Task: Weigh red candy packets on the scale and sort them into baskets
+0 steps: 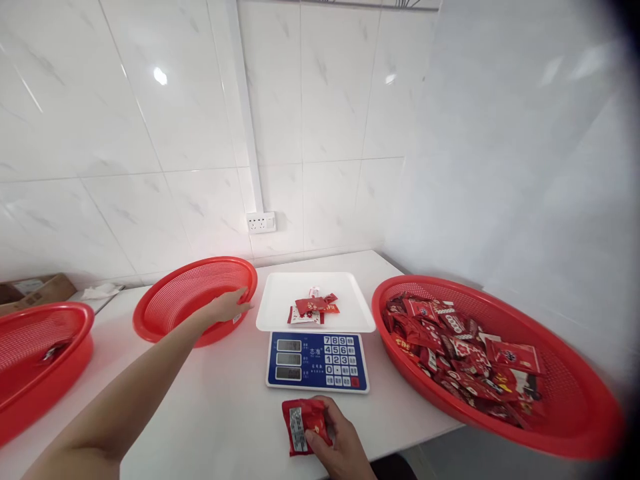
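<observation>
In my right hand (341,437) is a red snack packet (306,427) with a white printed label, held in front of the scale by thumb and fingers. My left hand (231,307) reaches out at the right side of a red plastic basket (193,272), fingers stretched apart toward its rim. I see nothing held in it, and cannot tell if it touches the rim. Between the hands and the wall stands a digital scale (317,360) with a blue keypad and a white tray (273,307). Several small red and white packets (311,307) lie on that tray.
To the right, a large red basket (575,407) holds a heap of snack packets (450,347). Another red basket (75,327) is at the far left with a dark packet inside. Behind it sits a cardboard box (55,290). A socket (261,222) is on the tiled wall.
</observation>
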{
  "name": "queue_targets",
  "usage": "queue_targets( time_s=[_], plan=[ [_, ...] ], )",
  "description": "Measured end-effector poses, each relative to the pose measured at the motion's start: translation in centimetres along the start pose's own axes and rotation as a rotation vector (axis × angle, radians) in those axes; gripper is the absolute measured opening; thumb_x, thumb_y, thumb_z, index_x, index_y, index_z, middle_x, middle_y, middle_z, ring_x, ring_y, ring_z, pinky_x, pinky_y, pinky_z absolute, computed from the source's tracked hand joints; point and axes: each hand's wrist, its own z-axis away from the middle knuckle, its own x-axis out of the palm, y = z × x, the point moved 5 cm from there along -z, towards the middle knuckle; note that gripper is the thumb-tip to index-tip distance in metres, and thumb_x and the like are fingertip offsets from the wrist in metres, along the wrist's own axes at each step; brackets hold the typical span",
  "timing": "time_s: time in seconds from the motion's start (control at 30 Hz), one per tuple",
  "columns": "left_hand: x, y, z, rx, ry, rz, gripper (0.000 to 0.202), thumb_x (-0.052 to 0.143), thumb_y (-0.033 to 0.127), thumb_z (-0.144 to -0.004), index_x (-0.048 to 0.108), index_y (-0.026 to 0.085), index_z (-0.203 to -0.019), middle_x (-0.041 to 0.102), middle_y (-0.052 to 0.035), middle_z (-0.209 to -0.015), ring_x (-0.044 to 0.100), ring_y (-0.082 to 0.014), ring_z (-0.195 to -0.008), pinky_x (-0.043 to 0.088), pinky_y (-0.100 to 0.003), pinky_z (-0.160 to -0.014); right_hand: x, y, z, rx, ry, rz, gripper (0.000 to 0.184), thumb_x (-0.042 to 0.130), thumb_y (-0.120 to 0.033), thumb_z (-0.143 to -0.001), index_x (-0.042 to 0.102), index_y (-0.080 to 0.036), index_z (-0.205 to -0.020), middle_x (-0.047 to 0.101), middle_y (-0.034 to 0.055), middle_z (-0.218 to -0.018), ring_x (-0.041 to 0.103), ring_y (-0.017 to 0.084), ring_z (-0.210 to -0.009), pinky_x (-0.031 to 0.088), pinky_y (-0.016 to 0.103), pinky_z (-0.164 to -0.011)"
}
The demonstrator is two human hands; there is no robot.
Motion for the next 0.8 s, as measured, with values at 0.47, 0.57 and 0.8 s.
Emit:
queue_targets(
  time_s=[0.47,0.57,0.8],
  plan=[
    [8.5,17.0,-2.6,0.56,-0.231,-0.066,0.063,0.051,0.058,-0.076,0.04,0.027,-0.13,0.043,-0.0109,-0.134,0.041,-0.0313,-0.121,0.037,-0.043,-0.094,0.2,-0.3,-0.1,0.038,0.017,0.02,0.032,0.056,-0.021,-0.066,0.054,-0.02,-0.098,0.065,0.0027,-0.087,0.059,0.019,-0.078,0.046,0.028,-0.071],
    [8.8,17.4,-3.6,0.556,-0.185,-0.087,0.047,0.055,0.046,-0.079,0.05,0.023,-0.12,0.053,-0.0104,-0.118,0.051,-0.0272,-0.108,0.042,-0.043,-0.089,0.2,-0.2,-0.1,0.058,0.017,0.024,0.034,0.056,-0.019,-0.064,0.054,-0.02,-0.098,0.066,0.0027,-0.087,0.06,0.019,-0.079,0.046,0.028,-0.073],
    [6.9,16.4,-4.9,0.536,0.027,-0.022,0.027,0.05,0.031,-0.087,0.054,0.015,-0.108,0.058,-0.0068,-0.107,0.058,-0.0186,-0.092,0.048,-0.04,-0.081,0.1,0.2,-0.2,0.064,0.017,0.048,0.035,0.056,-0.018,-0.064,0.054,-0.019,-0.099,0.067,0.0033,-0.088,0.061,0.019,-0.078,0.047,0.028,-0.072]
  ],
)
